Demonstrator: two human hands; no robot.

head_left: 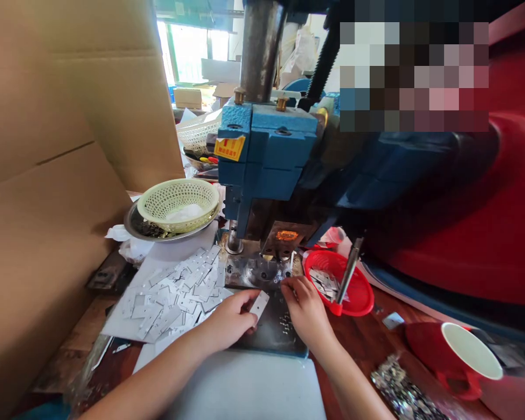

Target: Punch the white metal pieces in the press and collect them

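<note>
In the head view my left hand (pixel 234 318) pinches a small flat metal plate (pixel 261 303) with holes in it, held above the dark press bed in front of the die. My right hand (pixel 304 303) is at the die's front right edge, fingers drawn together; whatever is between the fingertips is hidden or too small to name. The metal die (pixel 251 273) sits under the blue press head (pixel 266 151). A pile of similar metal plates (pixel 175 297) spreads to the left of my left hand. Tiny metal bits (pixel 285 322) lie on the bed by my right wrist.
A red basket (pixel 363 303) with plates stands right of the die, a metal rod (pixel 350 271) slanting over it. Back left, a pale green basket (pixel 179 219) rests on a metal bowl. Cardboard (pixel 48 233) walls the left. A red mug (pixel 433 347) lies right, beside metal scraps (pixel 402 391).
</note>
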